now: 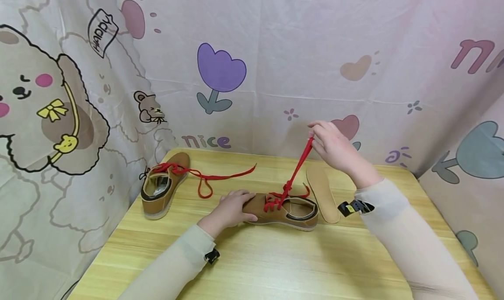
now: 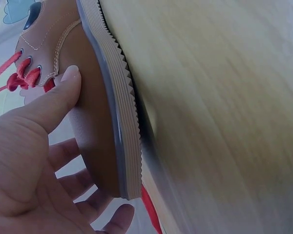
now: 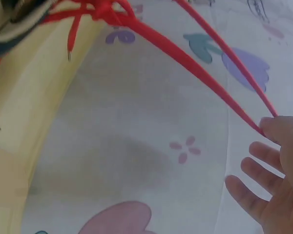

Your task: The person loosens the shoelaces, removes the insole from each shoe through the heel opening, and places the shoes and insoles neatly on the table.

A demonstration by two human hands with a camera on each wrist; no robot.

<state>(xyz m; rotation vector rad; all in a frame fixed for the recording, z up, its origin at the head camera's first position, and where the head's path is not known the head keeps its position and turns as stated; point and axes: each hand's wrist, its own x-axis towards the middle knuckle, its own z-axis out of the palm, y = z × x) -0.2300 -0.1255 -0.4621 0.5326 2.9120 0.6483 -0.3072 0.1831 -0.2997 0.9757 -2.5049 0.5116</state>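
Note:
A brown shoe (image 1: 257, 208) lies sole down on the table, its toe to the left. My left hand (image 1: 233, 209) grips the toe, with the thumb on the near side and the fingers around the far side, as the left wrist view shows. Above and behind the shoe, my right hand (image 1: 330, 143) pinches a red shoelace (image 1: 301, 161) between thumb and fingertips. Two taut strands of lace (image 3: 195, 68) run from a knot over the shoe's tongue up to that pinch. A short lace end hangs loose beside the shoe's opening.
A second brown shoe (image 1: 156, 204) stands at the table's left, with its red lace (image 1: 228, 176) trailing right in a loop. Right of the held shoe lies a tan insole (image 1: 323, 197). A printed curtain (image 1: 267, 64) rises behind the wooden table (image 1: 260, 265).

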